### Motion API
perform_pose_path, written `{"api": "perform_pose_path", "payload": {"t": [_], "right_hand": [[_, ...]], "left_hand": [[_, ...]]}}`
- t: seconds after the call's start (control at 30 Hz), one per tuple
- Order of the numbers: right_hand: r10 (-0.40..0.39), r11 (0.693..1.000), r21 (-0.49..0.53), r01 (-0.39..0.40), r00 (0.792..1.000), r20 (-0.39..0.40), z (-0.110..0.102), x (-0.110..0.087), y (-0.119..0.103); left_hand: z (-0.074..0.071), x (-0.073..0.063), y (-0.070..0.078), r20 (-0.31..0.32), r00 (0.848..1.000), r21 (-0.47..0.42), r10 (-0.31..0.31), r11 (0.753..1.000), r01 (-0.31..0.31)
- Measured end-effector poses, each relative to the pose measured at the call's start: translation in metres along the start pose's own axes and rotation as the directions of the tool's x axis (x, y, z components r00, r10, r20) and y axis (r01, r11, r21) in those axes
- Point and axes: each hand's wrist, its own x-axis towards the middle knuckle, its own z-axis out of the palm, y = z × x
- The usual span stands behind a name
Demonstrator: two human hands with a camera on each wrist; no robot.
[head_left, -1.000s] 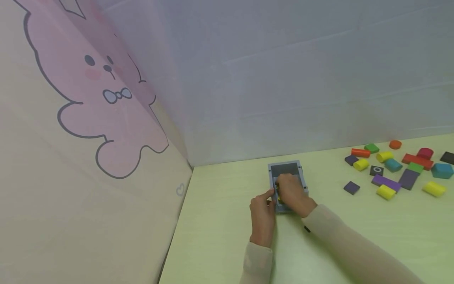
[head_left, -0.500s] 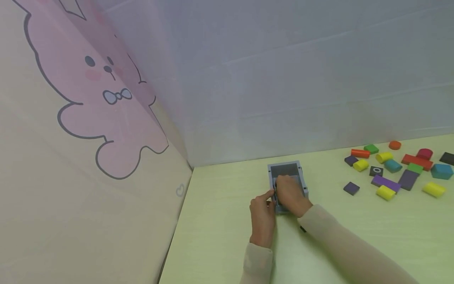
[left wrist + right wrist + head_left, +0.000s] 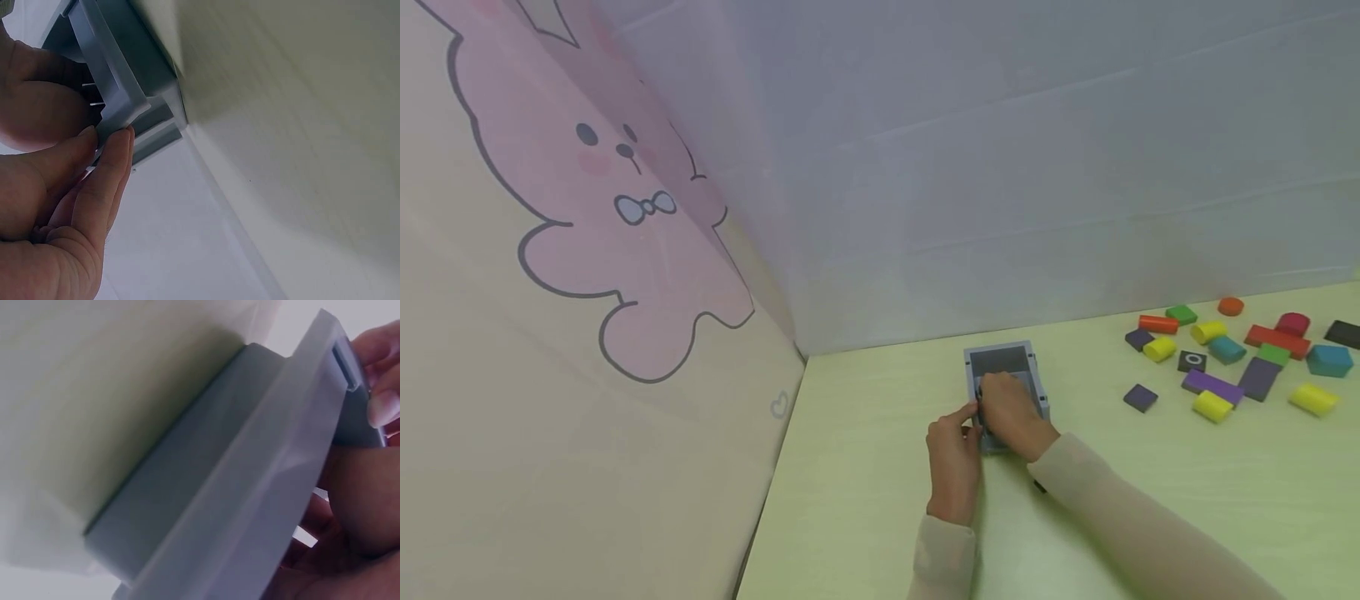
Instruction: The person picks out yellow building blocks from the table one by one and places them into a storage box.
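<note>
A grey open-topped box [image 3: 997,360] rests on the table. In the left wrist view my left hand [image 3: 62,219] pinches the rim of its near left wall, thumb inside and fingers outside; the same hand [image 3: 953,467] shows left of the box in the head view. My right hand [image 3: 1011,414] reaches down into the box, knuckles up and fingers bent toward the left wall. Its fingertips are hidden, and I cannot tell what they hold. From the right wrist view, the right hand [image 3: 369,497] sits behind the box's long side wall [image 3: 187,481].
Loose coloured blocks lie to the right: a dark square tile [image 3: 1141,397], a purple bar [image 3: 1212,387], a yellow cylinder [image 3: 1313,399], a red bar [image 3: 1277,341] and several more. A pale wall [image 3: 1000,208] borders the table's [image 3: 857,467] back.
The right hand has shifted slightly left and lower inside the box, and the yellow patch seen beside it earlier is now covered. The left hand stays at the rim.
</note>
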Motion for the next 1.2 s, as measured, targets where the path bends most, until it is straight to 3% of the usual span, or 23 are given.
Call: {"api": "perform_pose_path", "payload": {"t": [0.43,0.63,0.93,1.2], "right_hand": [[-0.003,0.994,0.110,0.007,0.999,-0.034,-0.021,-0.011,-0.012],[-0.055,0.987,0.149,0.066,0.996,-0.072,-0.037,-0.023,-0.016],[-0.151,0.974,0.137,0.183,0.965,-0.216,-0.052,-0.040,-0.008],[-0.151,0.977,0.105,0.185,0.951,-0.271,-0.065,-0.046,0.006]], "left_hand": [[-0.002,0.001,0.000,-0.017,1.000,0.010,0.024,1.000,-0.024],[-0.001,-0.001,-0.001,-0.017,1.000,0.009,0.019,1.000,-0.019],[0.001,-0.001,-0.001,-0.006,1.000,-0.012,-0.021,1.000,0.021],[0.001,0.000,0.001,0.002,0.999,-0.003,-0.041,0.999,0.041]]}}
